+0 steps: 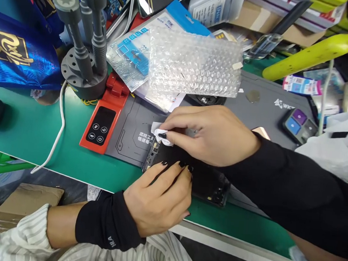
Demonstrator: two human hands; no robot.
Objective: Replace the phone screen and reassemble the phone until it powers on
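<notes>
Fingertips (167,135) of the right hand (212,135) pinch a white wipe (158,128) onto the dark phone (213,189) lying on the grey mat (131,143) — left hand (159,203) clamps its near edge — wiping seems underway, unfinished.

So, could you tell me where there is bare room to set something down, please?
Green bench left of the white cable; grey mat between bubble wrap and keypad. Crowded: the back, and mid-mat where left hand holds the phone, right hand a wipe.
</notes>
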